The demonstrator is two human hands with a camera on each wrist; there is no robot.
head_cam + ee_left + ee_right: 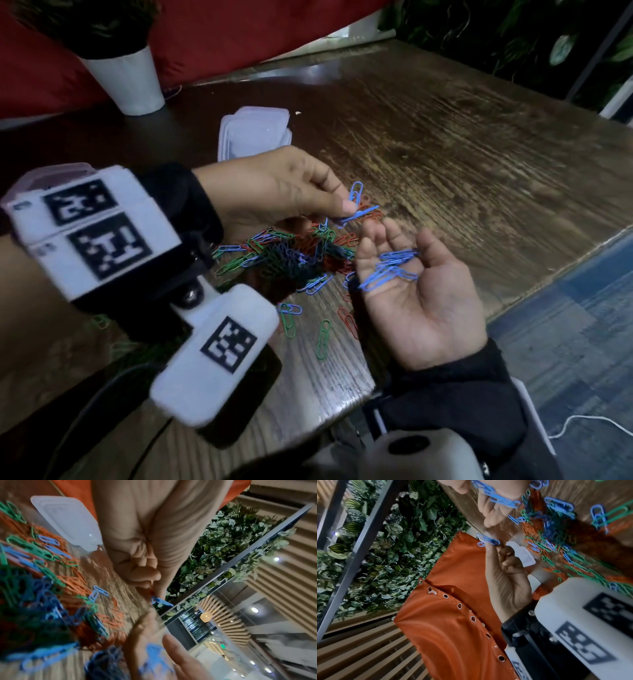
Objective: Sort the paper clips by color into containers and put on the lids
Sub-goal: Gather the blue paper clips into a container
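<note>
Over the mixed pile point(291, 255) we pinch blue clips point(356, 205) in our left hand point(274, 186); right hand point(411, 294) lies flat, cupping more. Lids point(255, 132) wait far; sorting looks barely begun.

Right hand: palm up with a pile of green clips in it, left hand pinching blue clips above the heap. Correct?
Not quite. The clips lying in the right hand are blue, not green, as the head view shows. The rest holds: palm up, and the left hand pinches blue clips above the heap.
</note>
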